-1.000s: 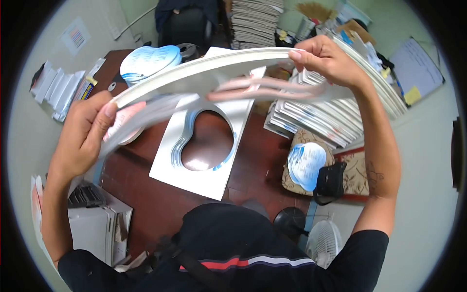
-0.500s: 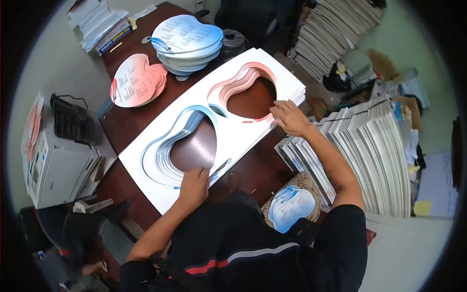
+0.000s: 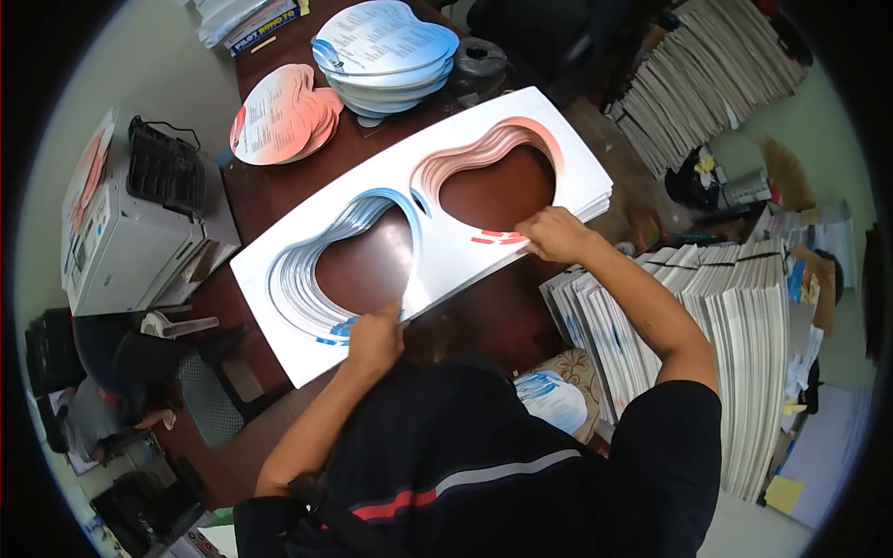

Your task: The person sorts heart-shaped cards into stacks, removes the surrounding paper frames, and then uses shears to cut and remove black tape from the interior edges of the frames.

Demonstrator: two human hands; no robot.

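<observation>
Apparently, the step in hand is lining up the stack of white boards [image 3: 446, 253], which lies slantwise on the dark table [image 3: 265, 200], its two curved cut-outs facing up. The next move seems to call for even, gentle pressure from both sides, so the layers sit flush without bending the thin rims. The left hand [image 3: 376, 342] is at the stack's near edge, beside the blue-rimmed opening, fingers curled and knuckles up. The right hand [image 3: 558, 236] bends over the same edge by the red marks, its forearm slanting in and elbow wide. Both are partly closed; whether either truly grips, I cannot tell, since the undersides are hidden.
</observation>
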